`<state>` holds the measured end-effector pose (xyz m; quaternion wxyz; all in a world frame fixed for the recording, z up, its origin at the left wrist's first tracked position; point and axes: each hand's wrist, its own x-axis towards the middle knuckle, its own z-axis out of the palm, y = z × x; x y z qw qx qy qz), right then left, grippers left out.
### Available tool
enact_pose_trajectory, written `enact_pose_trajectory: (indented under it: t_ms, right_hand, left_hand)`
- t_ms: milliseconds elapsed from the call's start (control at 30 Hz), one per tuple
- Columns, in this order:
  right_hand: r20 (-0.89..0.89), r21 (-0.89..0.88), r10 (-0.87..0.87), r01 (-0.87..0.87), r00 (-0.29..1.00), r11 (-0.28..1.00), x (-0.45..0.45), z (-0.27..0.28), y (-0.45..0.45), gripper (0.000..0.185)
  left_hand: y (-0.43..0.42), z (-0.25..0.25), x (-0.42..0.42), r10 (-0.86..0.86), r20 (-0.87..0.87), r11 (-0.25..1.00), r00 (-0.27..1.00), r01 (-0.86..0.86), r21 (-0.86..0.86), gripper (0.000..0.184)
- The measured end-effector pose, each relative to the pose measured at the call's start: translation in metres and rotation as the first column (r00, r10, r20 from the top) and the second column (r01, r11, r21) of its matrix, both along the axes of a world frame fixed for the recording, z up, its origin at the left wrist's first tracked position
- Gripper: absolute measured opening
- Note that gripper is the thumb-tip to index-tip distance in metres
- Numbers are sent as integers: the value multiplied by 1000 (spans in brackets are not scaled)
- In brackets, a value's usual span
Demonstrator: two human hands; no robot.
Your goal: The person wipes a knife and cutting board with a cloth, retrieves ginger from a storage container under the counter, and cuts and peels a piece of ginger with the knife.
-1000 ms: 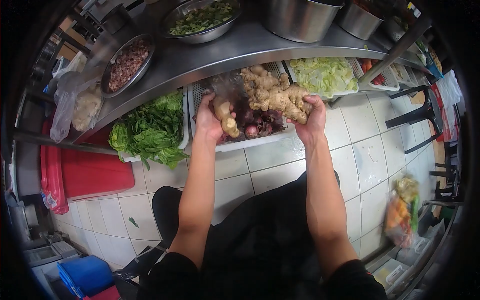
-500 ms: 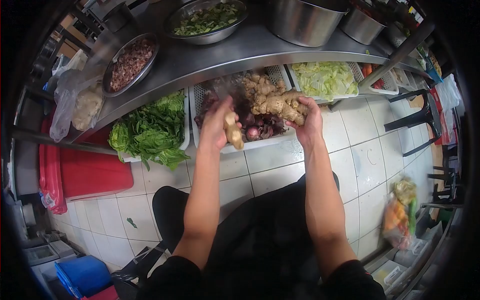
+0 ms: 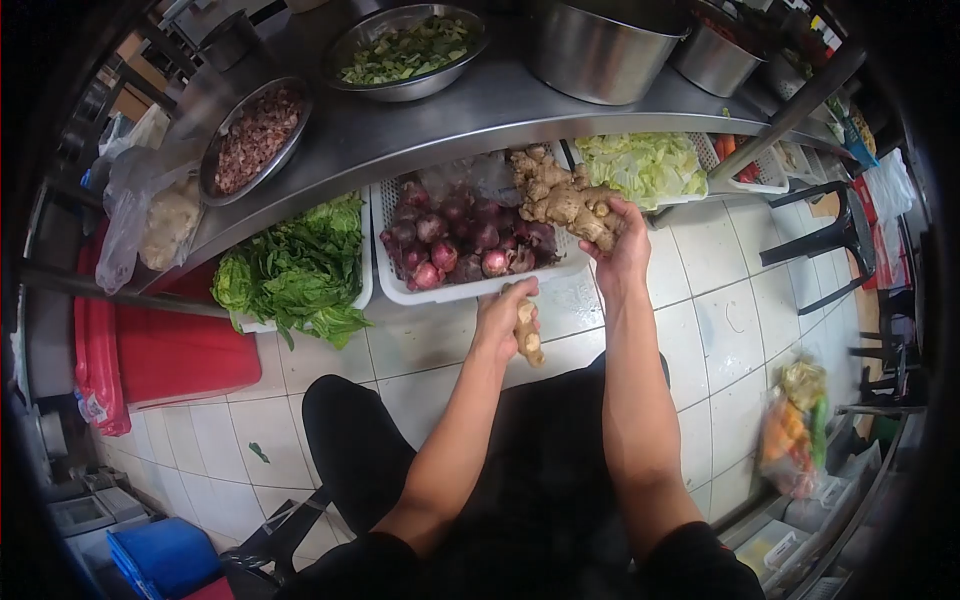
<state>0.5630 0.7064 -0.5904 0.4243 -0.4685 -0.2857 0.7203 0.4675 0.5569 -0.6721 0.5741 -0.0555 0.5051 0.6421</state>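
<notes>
My left hand (image 3: 497, 320) is closed around a small ginger piece (image 3: 528, 338) just in front of the white crate (image 3: 470, 289). Pale patches show on that piece. My right hand (image 3: 627, 258) grips the right end of a large knobbly ginger root (image 3: 568, 207) over the crate's right side. More ginger (image 3: 537, 172) lies just behind it; whether the two are joined I cannot tell. Red onions (image 3: 433, 228) fill much of the crate, partly under a clear plastic bag (image 3: 480, 180).
Crates of leafy greens (image 3: 295, 270) and cut pale lettuce (image 3: 640, 165) flank the onions. Above hangs the steel counter edge (image 3: 400, 150), with a bowl of chopped meat (image 3: 258, 140) and a pot (image 3: 600, 55). A red bin (image 3: 185, 350) stands left, a black stool (image 3: 825, 240) right.
My left hand has moved down and right with the small ginger piece, from over the onions to in front of the crate. My right hand stays near its place on the large root.
</notes>
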Motion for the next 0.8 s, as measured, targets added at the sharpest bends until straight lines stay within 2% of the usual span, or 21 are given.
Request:
enact_pose_trajectory:
  t_ms: [67,167,267,333,400,467,533,567,667,767,800]
  right_hand:
    - [-2,-4,-29,29,1000,1000,0,5,-2,31]
    - [-81,-26,3,-5,997,1000,5,-2,4,32]
    - [-164,-29,-63,59,985,998,7,-15,5,34]
    - [-213,-71,-128,116,969,991,13,-27,-4,32]
    - [-255,-110,-165,141,953,984,29,-26,-32,33]
    - [-205,-201,-252,212,946,956,51,-15,-73,39]
    - [-216,-209,-219,174,951,962,78,11,-116,41]
    - [-145,-253,-225,184,964,950,85,34,-133,41]
    - [-117,-323,-148,103,982,941,110,101,-172,41]
    - [-226,-361,-51,-35,973,932,142,180,-201,44]
    - [-224,-383,-77,-16,972,924,150,206,-208,45]
  left_hand:
    - [13,-3,-12,-13,6,1000,1000,12,28,30]
    - [22,1,-23,-123,-49,989,991,127,76,29]
    - [8,-10,-25,-313,-28,947,949,314,71,28]
    - [-15,-27,-11,-331,184,944,926,322,77,28]
    - [-46,-21,7,-327,343,945,880,309,108,28]
    - [-79,25,31,-65,579,976,813,172,-132,29]
    - [-110,61,51,44,610,952,791,151,-265,31]
    - [-119,82,55,22,621,947,783,183,-263,31]
    - [-144,153,65,-52,632,930,773,267,-251,31]
    - [-154,236,67,-168,555,906,814,350,-239,32]
    - [-152,273,64,-197,525,888,828,378,-263,31]
